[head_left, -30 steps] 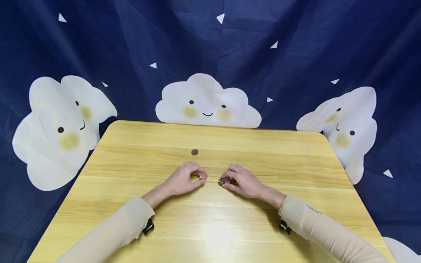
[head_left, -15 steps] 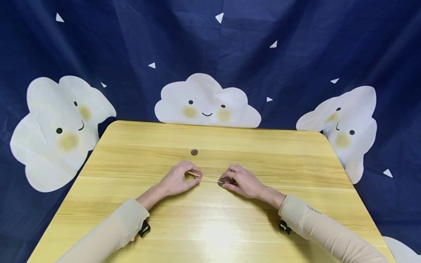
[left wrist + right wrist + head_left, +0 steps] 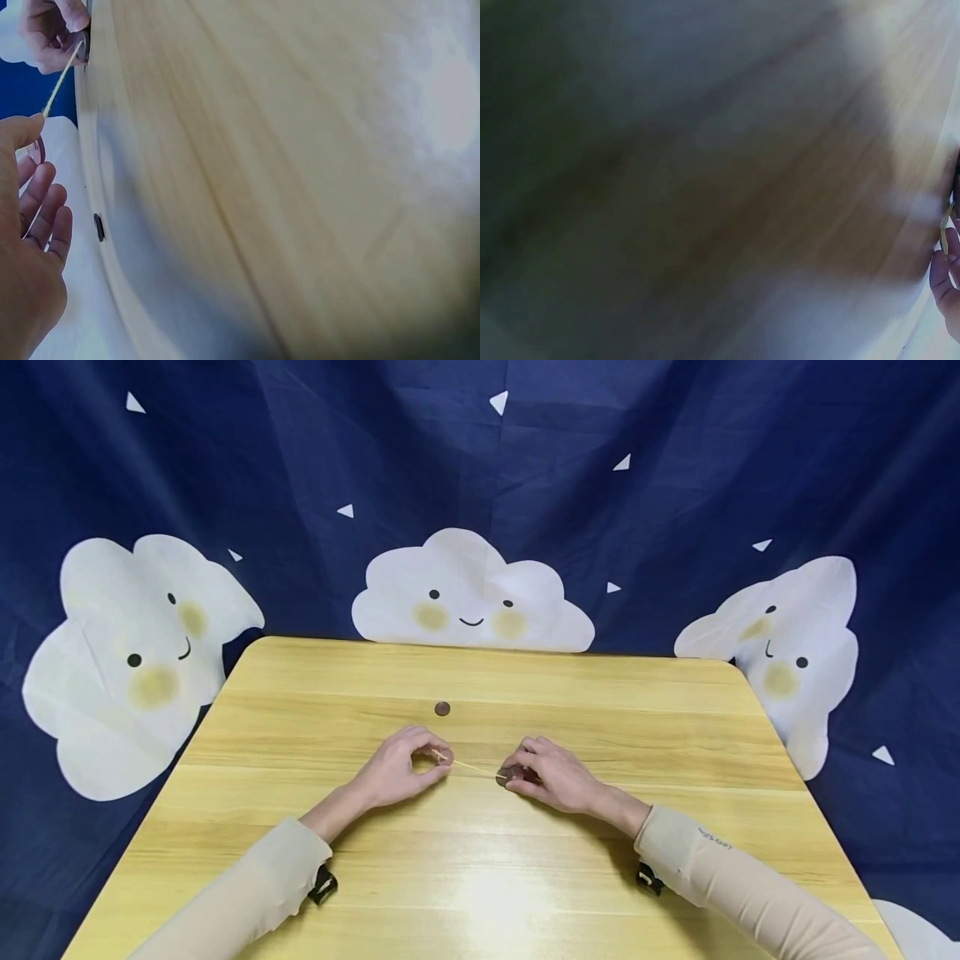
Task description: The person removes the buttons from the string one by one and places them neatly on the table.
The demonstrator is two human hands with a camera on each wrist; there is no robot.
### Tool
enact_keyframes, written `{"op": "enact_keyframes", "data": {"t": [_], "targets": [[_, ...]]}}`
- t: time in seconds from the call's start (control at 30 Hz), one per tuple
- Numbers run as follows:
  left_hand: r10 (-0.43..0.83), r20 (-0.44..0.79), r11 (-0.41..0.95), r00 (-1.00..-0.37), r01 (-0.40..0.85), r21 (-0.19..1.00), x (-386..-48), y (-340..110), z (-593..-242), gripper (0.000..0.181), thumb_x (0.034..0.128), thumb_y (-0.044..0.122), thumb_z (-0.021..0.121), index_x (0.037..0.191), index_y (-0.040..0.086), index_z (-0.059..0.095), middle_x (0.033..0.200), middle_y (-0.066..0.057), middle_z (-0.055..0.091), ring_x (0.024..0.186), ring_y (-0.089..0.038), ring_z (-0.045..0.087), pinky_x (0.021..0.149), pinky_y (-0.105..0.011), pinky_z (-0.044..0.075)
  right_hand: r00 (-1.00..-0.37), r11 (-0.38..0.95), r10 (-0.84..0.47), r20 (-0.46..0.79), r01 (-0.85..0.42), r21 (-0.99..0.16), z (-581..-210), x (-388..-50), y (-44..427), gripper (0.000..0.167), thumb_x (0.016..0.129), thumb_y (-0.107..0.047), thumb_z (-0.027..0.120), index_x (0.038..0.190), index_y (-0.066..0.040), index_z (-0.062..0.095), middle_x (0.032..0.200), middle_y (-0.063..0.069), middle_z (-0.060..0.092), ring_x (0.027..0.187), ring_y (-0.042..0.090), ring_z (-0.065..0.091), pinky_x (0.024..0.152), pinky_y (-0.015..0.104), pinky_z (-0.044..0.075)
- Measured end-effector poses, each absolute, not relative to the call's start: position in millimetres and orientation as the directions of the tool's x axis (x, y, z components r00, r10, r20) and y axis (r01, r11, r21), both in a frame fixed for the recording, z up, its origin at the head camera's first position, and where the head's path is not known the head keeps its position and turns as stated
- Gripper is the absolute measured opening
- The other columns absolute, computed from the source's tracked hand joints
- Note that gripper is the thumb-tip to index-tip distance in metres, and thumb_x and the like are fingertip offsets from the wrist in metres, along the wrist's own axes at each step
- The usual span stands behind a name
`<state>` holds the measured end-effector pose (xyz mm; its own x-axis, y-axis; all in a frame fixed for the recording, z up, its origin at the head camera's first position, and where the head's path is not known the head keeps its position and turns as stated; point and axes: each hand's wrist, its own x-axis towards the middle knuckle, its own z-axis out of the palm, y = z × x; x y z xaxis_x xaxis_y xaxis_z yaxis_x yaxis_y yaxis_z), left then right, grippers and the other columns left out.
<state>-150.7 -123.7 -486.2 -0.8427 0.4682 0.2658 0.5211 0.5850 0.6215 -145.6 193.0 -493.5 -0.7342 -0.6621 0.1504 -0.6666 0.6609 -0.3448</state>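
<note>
My left hand pinches a small brown coin-like disc between thumb and fingertips, together with one end of a thin yellow strand. The strand runs straight across the gap to my right hand, which holds another dark brown disc low at the table. Whether the strand is string or a rubber band I cannot tell. In the left wrist view the strand looks taut, and the pinched disc is partly hidden. A third brown disc lies flat, beyond both hands.
The light wooden table fills the lower view, with a bright glare near its front. Behind it hangs a dark blue curtain printed with white clouds. A black wrist device sits under the left sleeve, another under the right.
My left hand has moved left, away from the right hand, with its disc. The visible stretch of strand between the hands has grown longer. The right hand has stayed in place.
</note>
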Motion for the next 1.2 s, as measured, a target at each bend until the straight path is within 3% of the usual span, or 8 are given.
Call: {"op": "enact_keyframes", "data": {"t": [0.8, 1.03, 1.2], "targets": [[0.427, 0.287, 0.562, -0.857, 0.501, 0.658, -153, -140, -485, 0.025, 0.0871, 0.022, 0.087, 0.109, 0.022, 0.076, 0.104, 0.009, 0.074, 0.098, -0.010, 0.068, 0.095, -0.037, 0.058, -0.751, 0.674, -0.651, 0.111, -0.639, -0.370, -492, -144, 192, 0.026, 0.100, -0.037, 0.073, 0.121, -0.022, 0.074, 0.106, -0.006, 0.066, 0.095, 0.011, 0.054, 0.078, 0.026, 0.046], [0.410, 0.296, 0.543, -0.863, 0.491, 0.681, -153, -146, -483, 0.026, 0.0865, 0.019, 0.087, 0.110, 0.020, 0.076, 0.104, 0.006, 0.074, 0.097, -0.015, 0.069, 0.093, -0.041, 0.059, -0.747, 0.674, -0.656, 0.111, -0.645, -0.361, -493, -145, 192, 0.026, 0.100, -0.038, 0.072, 0.121, -0.022, 0.074, 0.106, -0.006, 0.066, 0.094, 0.010, 0.053, 0.077, 0.025, 0.046], [0.398, 0.314, 0.541, -0.862, 0.498, 0.678, -154, -151, -482, 0.026, 0.0869, 0.019, 0.086, 0.111, 0.019, 0.075, 0.106, 0.005, 0.074, 0.097, -0.014, 0.068, 0.091, -0.037, 0.060, -0.745, 0.670, -0.658, 0.114, -0.647, -0.363, -493, -145, 193, 0.026, 0.100, -0.037, 0.073, 0.121, -0.022, 0.074, 0.106, -0.005, 0.066, 0.094, 0.011, 0.054, 0.077, 0.025, 0.046]]}}
